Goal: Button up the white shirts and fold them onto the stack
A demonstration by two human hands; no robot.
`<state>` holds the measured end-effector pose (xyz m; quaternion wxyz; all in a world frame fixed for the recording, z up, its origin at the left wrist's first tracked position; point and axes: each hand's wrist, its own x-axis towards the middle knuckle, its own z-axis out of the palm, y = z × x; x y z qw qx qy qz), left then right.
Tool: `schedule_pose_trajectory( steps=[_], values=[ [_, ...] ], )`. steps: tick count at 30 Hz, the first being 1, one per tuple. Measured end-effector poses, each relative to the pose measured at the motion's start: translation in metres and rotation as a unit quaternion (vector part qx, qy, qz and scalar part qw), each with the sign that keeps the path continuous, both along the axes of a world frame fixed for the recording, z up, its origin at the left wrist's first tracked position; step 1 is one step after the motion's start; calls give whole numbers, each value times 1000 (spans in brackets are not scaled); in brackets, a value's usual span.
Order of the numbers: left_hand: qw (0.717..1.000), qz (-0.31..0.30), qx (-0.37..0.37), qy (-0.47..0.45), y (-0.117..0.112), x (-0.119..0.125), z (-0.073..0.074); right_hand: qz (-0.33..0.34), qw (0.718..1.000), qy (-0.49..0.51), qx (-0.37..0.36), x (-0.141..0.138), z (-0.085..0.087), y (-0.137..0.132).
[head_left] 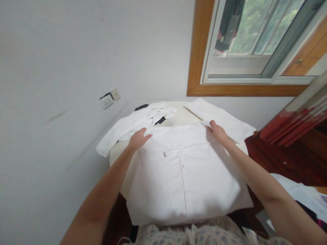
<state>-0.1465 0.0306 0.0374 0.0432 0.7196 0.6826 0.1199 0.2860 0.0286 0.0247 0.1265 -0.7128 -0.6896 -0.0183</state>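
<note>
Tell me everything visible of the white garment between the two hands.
The white garment looks like smooth, creased cloth, with a placket, one visible button and a small dark mark or tag. A band looks folded across its far end. It lies spread over the table, its near part reaching past the edge. The left hand touches its far-left corner; the right hand pinches its far-right corner.

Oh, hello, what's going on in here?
Someone is handling a white shirt with a buttoned front at a pale table. The right hand grips its far edge, while the left hand is at that edge's left end. Beyond it, a rumpled white cloth lies to the left and a flatter white cloth to the right.
</note>
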Motion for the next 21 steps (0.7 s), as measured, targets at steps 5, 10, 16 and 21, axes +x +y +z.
schedule_pose_trajectory(
  steps=[5, 10, 16, 21],
  values=[
    [992, 18, 100, 76, 15, 16, 12, 3, 997, -59, 45, -15, 8, 25],
    [978, -17, 198, 65, 5, 38, 7, 37, 990, -61, 119, -31, 11, 26],
    [975, -198, 98, 31, -11, 90, -18, 191, 980, -26, 47, -82, -8, 4],
    [971, -229, 43, 49, -17, 108, -41, 196, 978, -41, -51, -106, -29, -16]
  ],
)
